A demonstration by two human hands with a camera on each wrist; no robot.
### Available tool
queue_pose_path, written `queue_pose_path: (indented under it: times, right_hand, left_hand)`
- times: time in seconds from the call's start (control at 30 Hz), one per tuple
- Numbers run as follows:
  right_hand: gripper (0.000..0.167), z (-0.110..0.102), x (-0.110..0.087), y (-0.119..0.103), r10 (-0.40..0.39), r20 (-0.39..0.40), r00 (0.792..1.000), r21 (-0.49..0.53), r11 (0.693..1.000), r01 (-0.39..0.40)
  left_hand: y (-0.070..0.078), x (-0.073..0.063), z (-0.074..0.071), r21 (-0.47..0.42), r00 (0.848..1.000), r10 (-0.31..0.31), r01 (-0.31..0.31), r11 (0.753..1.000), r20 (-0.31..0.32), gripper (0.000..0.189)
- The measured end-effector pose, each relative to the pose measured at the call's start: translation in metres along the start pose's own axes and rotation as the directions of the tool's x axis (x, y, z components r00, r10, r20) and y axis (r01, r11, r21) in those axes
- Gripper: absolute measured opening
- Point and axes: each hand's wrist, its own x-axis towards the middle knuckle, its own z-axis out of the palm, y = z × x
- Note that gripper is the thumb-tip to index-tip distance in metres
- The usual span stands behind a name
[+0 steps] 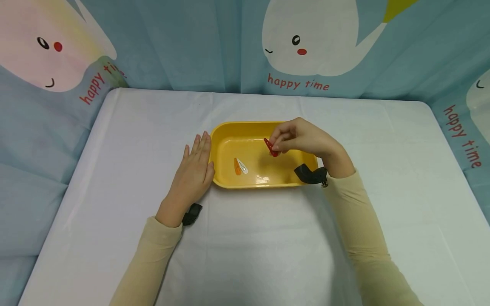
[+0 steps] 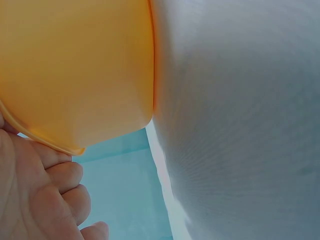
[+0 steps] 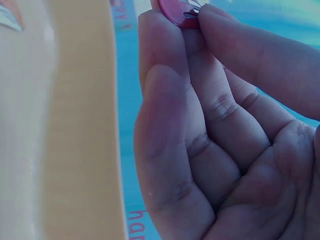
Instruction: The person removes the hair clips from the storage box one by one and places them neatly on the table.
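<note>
A red snap hair clip (image 1: 270,147) is pinched between the thumb and fingers of my right hand (image 1: 302,137), held over the right half of a yellow tray (image 1: 264,185). In the right wrist view the red clip (image 3: 179,12) shows at the fingertips, with some silver metal on it. Inside the tray, left of its middle, lie an orange hair clip (image 1: 237,166) and a white hair clip (image 1: 243,166), side by side with their tops together. My left hand (image 1: 194,170) rests with straight fingers along the tray's left rim. The left wrist view shows its fingers by the tray's outer wall (image 2: 75,75).
A white cloth (image 1: 245,246) covers the table under the tray. Behind the table's far edge hangs a blue curtain (image 1: 191,46) with whale prints. Black straps (image 1: 311,174) sit at both wrists, the right one overlapping the tray's front right corner in the head view.
</note>
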Motion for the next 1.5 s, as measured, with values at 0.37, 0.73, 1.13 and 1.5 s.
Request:
queue_pose_path:
  times: [0.37, 0.73, 1.13, 1.5]
  right_hand:
    - [0.009, 0.001, -0.022, 0.0, -0.061, -0.064, 0.996, 0.013, 0.998, 0.062]
    - [0.01, -0.004, -0.04, 0.013, -0.078, -0.137, 0.987, 0.049, 0.995, 0.086]
    - [0.011, -0.018, -0.05, 0.021, -0.096, -0.175, 0.98, 0.089, 0.99, 0.112]
    - [0.007, -0.032, -0.058, 0.031, -0.112, -0.243, 0.964, 0.129, 0.981, 0.147]
  left_hand:
    - [0.001, 0.002, 0.001, 0.0, 1.0, 0.004, -0.004, 1.0, 0.002, 0.059]
    - [0.002, 0.001, 0.002, -0.003, 1.0, 0.005, -0.005, 1.0, -0.006, 0.059]
    - [0.001, 0.0, 0.002, 0.0, 1.0, 0.007, -0.007, 1.0, -0.012, 0.059]
    - [-0.001, 0.001, 0.002, 0.007, 1.0, 0.005, -0.005, 1.0, -0.013, 0.059]
